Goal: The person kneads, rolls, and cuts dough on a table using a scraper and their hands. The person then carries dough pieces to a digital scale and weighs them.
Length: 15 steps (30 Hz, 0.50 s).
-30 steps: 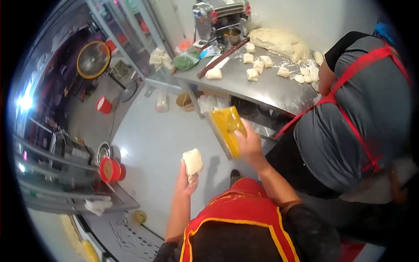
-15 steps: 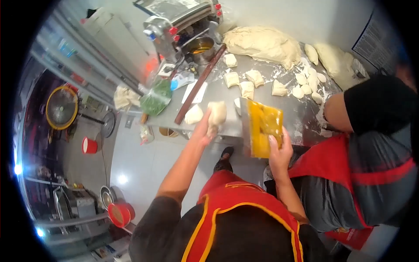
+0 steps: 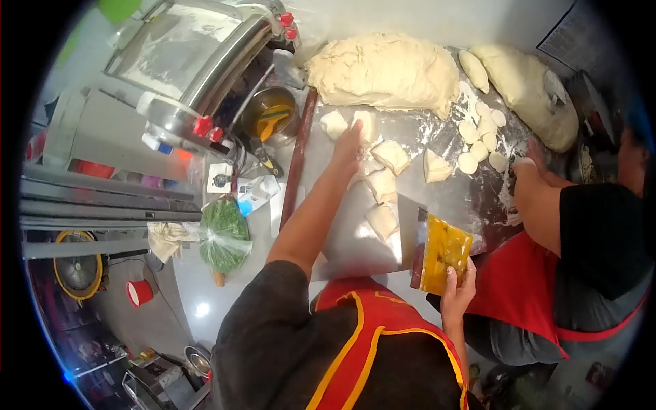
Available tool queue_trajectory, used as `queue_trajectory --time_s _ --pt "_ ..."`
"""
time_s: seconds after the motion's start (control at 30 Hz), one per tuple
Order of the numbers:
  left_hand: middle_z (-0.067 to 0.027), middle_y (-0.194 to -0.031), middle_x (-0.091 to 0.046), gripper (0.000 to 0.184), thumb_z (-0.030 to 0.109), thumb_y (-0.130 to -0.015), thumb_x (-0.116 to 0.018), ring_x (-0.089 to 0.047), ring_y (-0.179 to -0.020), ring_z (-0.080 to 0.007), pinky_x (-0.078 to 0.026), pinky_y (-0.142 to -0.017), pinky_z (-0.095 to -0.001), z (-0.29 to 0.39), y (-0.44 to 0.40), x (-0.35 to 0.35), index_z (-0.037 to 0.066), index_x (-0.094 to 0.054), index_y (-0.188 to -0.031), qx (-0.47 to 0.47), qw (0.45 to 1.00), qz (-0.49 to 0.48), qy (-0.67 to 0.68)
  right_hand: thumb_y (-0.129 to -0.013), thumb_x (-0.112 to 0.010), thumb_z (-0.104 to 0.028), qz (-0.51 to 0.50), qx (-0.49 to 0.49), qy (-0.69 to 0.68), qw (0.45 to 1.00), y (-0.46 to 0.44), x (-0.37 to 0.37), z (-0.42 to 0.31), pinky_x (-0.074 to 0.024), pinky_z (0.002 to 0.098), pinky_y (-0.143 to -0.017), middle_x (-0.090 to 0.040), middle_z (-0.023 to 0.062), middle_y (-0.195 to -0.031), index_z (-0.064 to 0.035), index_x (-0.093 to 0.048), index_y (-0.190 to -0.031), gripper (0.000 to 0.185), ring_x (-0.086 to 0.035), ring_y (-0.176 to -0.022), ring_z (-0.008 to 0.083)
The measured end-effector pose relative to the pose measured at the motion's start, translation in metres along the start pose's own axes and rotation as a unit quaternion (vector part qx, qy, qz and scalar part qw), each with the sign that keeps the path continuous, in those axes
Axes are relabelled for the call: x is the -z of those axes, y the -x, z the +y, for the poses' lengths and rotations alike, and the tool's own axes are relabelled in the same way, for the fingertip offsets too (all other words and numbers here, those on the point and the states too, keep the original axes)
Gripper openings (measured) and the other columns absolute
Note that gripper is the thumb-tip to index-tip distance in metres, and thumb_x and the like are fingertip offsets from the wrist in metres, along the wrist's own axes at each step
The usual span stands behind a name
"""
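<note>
My left hand reaches across the metal table, its fingers closed against a dough piece. Close around it lie more cut chunks: a floury one to the left, another chunk to the right, and others nearer me. Part of a chunk beneath the hand is hidden. Low on the right, my right hand grips a dough scraper with a broad yellow handle and a dark metal blade edge. The scraper is held up near the table's front edge.
A large dough mass lies at the back. Small flattened rounds sit beside a co-worker's hand. Leftward are a rolling pin, a pot, a bag of greens and a dough-rolling machine.
My left hand has carried the dough piece forward from the table's front edge into the group of chunks. The scraper stays in my right hand, now lower right. The view has shifted.
</note>
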<state>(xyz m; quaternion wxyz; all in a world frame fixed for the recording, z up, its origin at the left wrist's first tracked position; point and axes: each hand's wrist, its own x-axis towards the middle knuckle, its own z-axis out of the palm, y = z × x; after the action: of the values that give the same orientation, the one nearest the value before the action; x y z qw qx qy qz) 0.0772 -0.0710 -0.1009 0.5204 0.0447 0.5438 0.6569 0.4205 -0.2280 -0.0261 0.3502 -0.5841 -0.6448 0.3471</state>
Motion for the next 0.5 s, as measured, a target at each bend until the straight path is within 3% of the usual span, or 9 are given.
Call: queue_trajectory --time_s 0.07,0.17,0.27,0.4,0.5 --pt "-0.0018 -0.077 -0.055 0.039 0.036 -0.086 -0.064 -0.049 -0.064 -0.0116 -0.039 -0.049 -0.0260 -0.015 -0.041 0.007 0.006 -0.057 -0.109 -0.066 0.997 0.016 -0.049 -0.090 -0.054 -0.002 0.009 0.017 0.020 1.000 -0.006 -0.007 -0.004 -0.0454 0.0321 -0.089 -0.060 0.0175 -0.112 0.0046 -0.048 -0.124 0.035 -0.059 -0.101 0.0234" --pt "-0.0179 -0.115 -0.059 0.052 0.026 -0.084 -0.063 -0.058 -0.103 -0.0280 -0.045 -0.088 -0.0360 -0.033 -0.064 0.002 -0.006 -0.048 -0.123 -0.155 0.941 0.116 -0.279 -0.091 -0.055 -0.003 0.017 0.035 0.030 0.999 -0.014 -0.016 -0.010 -0.0471 0.0328 -0.086 -0.061 0.0192 -0.109 0.0044 -0.048 -0.124 0.035 -0.061 -0.097 0.0242" --pt "-0.0216 -0.115 -0.060 0.050 0.024 -0.082 -0.064 -0.058 -0.105 -0.0336 -0.044 -0.090 -0.0387 -0.042 -0.075 0.019 -0.003 -0.051 -0.122 -0.268 0.864 -0.010 -0.426 -0.091 -0.055 -0.003 0.016 0.015 0.022 1.000 -0.017 -0.019 -0.016 -0.0474 0.0323 -0.085 -0.061 0.0192 -0.108 0.0042 -0.048 -0.124 0.035 -0.061 -0.096 0.0230" --pt "-0.0207 -0.102 -0.065 0.041 0.029 -0.083 -0.063 -0.061 -0.098 -0.0340 -0.047 -0.085 -0.0391 -0.020 -0.046 0.025 0.003 -0.060 -0.114 -0.206 0.880 -0.002 -0.429 -0.091 -0.055 -0.003 0.031 0.008 0.040 0.999 -0.015 -0.015 -0.009 -0.0478 0.0314 -0.083 -0.061 0.0180 -0.108 0.0041 -0.048 -0.124 0.035 -0.061 -0.095 0.0219" --pt "-0.0203 -0.107 -0.062 0.048 0.034 -0.083 -0.064 -0.062 -0.096 -0.0324 -0.048 -0.083 -0.0395 -0.017 -0.028 0.057 0.007 -0.056 -0.121 -0.211 0.805 -0.050 -0.553 -0.091 -0.055 -0.003 0.043 -0.007 0.046 0.998 -0.010 -0.008 -0.004 -0.0460 0.0308 -0.087 -0.060 0.0165 -0.112 0.0036 -0.048 -0.125 0.036 -0.059 -0.100 0.0214"
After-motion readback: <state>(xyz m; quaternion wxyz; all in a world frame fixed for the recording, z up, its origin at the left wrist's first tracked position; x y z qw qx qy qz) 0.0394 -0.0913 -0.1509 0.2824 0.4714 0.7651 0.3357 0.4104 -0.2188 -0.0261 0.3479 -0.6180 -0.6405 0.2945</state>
